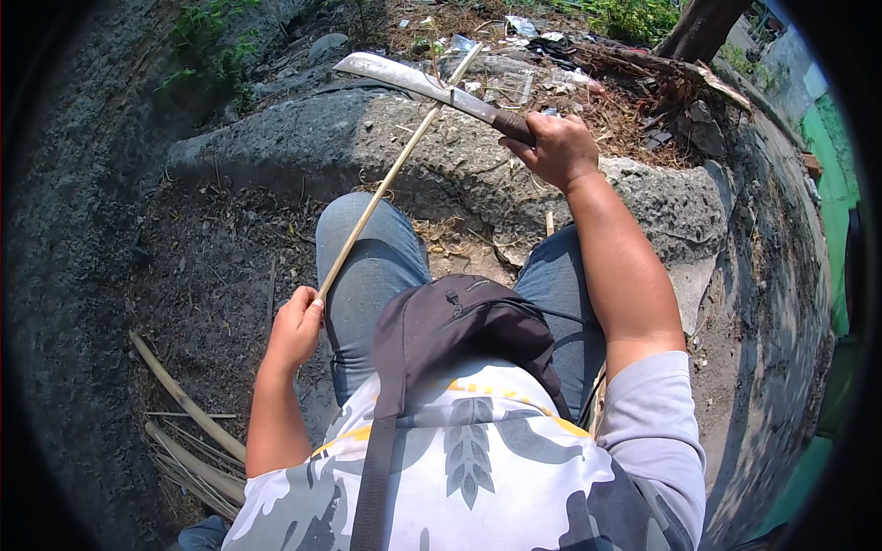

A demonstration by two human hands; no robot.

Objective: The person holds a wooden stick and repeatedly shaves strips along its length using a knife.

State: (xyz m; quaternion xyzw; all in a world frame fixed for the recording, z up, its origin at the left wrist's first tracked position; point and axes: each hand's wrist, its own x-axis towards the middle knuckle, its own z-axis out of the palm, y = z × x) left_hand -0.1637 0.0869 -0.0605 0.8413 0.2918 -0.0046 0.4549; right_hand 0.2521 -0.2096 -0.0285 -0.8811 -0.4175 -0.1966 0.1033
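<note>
A long pale stick slants up and away from my left hand, whose fingers are wrapped round its near end beside my left knee. In my right hand is a machete, gripped by its dark brown handle. Its broad blade points left and crosses the stick near the far end; blade and stick appear to touch there. A thin curled strip rises from about that crossing. Both hands are closed, and the far part of the stick lies over the rough stone block.
A long rough stone block lies across in front of my knees. Litter and dry debris lie behind it, near a tree trunk. Curved split stalks rest on the ground at my left. A dark bag sits on my lap.
</note>
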